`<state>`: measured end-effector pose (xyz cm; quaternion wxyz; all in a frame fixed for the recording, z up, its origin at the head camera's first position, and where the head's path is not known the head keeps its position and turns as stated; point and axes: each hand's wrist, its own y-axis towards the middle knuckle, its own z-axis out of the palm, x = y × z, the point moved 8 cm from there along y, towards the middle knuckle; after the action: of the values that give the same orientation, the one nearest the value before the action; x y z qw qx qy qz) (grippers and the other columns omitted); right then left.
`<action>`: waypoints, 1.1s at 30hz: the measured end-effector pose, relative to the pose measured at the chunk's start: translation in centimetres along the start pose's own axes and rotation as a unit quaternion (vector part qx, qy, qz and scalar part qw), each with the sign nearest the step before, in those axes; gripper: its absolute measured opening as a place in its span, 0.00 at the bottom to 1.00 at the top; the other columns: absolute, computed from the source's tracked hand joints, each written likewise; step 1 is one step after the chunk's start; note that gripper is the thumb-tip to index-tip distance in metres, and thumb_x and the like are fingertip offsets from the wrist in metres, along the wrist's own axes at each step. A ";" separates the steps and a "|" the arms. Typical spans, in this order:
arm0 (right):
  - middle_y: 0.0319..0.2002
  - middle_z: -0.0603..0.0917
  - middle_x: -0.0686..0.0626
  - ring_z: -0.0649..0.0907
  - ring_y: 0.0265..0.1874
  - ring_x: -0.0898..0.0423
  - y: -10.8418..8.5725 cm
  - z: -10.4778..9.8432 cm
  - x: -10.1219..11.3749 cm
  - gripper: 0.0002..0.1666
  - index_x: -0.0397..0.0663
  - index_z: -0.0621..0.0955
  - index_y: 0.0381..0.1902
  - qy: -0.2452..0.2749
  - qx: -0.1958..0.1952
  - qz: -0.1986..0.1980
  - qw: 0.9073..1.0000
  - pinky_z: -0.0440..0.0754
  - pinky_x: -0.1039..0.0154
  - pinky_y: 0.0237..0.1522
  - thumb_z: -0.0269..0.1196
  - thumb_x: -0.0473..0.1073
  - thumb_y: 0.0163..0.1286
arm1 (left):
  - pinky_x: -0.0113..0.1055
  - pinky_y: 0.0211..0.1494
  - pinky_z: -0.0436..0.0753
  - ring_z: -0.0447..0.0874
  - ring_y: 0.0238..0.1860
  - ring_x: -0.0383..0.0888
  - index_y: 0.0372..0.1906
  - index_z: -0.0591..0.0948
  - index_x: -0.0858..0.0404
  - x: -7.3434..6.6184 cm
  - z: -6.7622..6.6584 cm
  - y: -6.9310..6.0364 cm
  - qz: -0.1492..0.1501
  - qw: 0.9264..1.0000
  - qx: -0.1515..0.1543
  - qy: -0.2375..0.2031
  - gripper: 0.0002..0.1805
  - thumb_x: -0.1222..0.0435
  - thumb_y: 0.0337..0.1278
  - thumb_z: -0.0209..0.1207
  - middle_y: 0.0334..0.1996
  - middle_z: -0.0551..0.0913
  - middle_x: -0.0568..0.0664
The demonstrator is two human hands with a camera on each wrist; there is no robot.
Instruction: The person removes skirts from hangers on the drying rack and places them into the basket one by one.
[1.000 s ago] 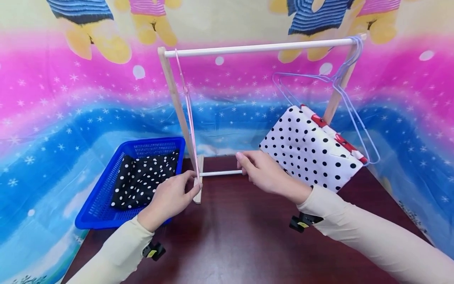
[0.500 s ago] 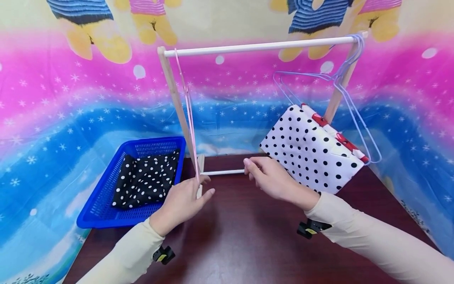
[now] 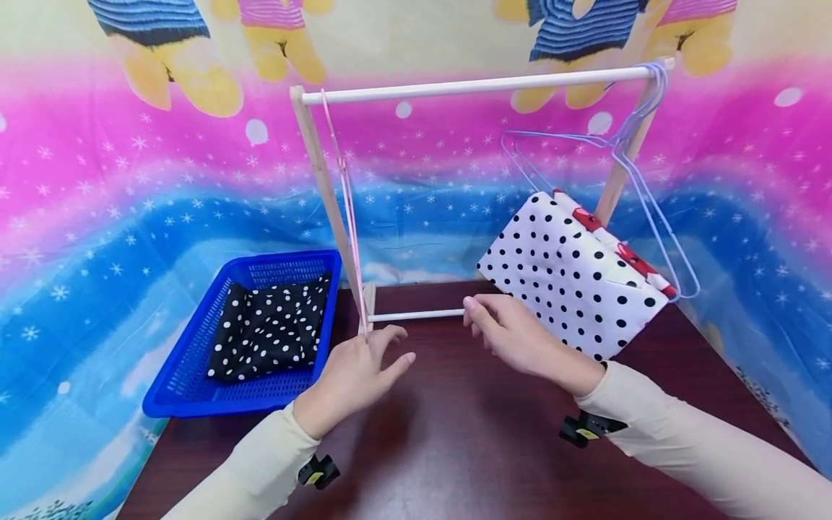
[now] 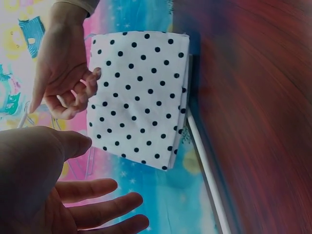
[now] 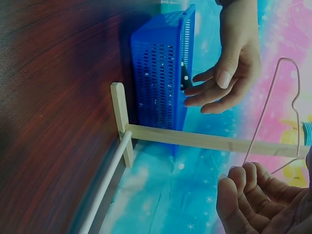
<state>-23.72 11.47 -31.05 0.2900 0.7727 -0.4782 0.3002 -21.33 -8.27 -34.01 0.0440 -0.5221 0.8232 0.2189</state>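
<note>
My left hand point(image 3: 354, 375) hovers over the table in front of a pink hanger point(image 3: 349, 224), its fingers spread loosely with nothing in them. Facing it, my right hand point(image 3: 513, 336) is also bare, fingers loosely bent, just in front of a white cloth with black dots point(image 3: 572, 282). That cloth hangs from one of the purple hangers point(image 3: 614, 142) at the right end of the rack. Behind it is a red and white cloth point(image 3: 585, 219). The pink hanger hangs at the rack's left end and carries no cloth. In the right wrist view, it appears beyond my right fingertips.
A wooden rack with a white top rod point(image 3: 481, 87) and a low white crossbar point(image 3: 416, 315) stands on the dark red table point(image 3: 442, 448). Left of it, a blue basket point(image 3: 175, 386) holds a black cloth with white dots point(image 3: 269, 325). A printed curtain point(image 3: 416, 195) hangs behind.
My left hand has let go of the pink hanger's lower end and moved right and toward me, fingers spreading. My right hand has shifted slightly right and nearer. The hangers and cloths stay put.
</note>
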 end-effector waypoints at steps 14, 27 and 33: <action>0.23 0.80 0.49 0.79 0.18 0.56 -0.6 -0.7 -1.4 0.25 0.43 0.81 0.36 0.000 -0.011 0.003 1.000 0.81 0.61 0.24 0.46 0.53 0.83 | 0.43 0.43 0.84 0.88 0.42 0.45 0.55 0.82 0.54 -1.8 1.3 1.1 0.002 0.998 0.029 -0.056 0.21 0.47 0.65 0.62 0.48 0.90 0.47; 0.22 0.80 0.48 0.81 0.18 0.48 -1.0 -1.9 -2.5 0.24 0.41 0.81 0.36 -0.002 -0.016 -0.006 1.000 0.84 0.58 0.24 0.46 0.50 0.84 | 0.38 0.39 0.83 0.87 0.39 0.42 0.55 0.83 0.53 -2.4 2.8 1.7 0.008 0.999 0.027 -0.023 0.21 0.46 0.65 0.62 0.46 0.90 0.47; 0.24 0.80 0.47 0.81 0.19 0.49 -1.4 -3.0 -3.4 0.25 0.39 0.80 0.37 -0.002 -0.025 -0.001 1.000 0.85 0.58 0.23 0.43 0.49 0.85 | 0.36 0.37 0.82 0.87 0.39 0.43 0.55 0.82 0.53 -2.9 3.2 1.8 0.019 0.999 0.023 -0.012 0.21 0.46 0.66 0.60 0.43 0.90 0.46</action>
<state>-24.23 16.11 -31.85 0.3087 0.7662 -0.4857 0.2860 -22.12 -3.85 -35.38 0.0617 -0.5029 0.8368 0.2074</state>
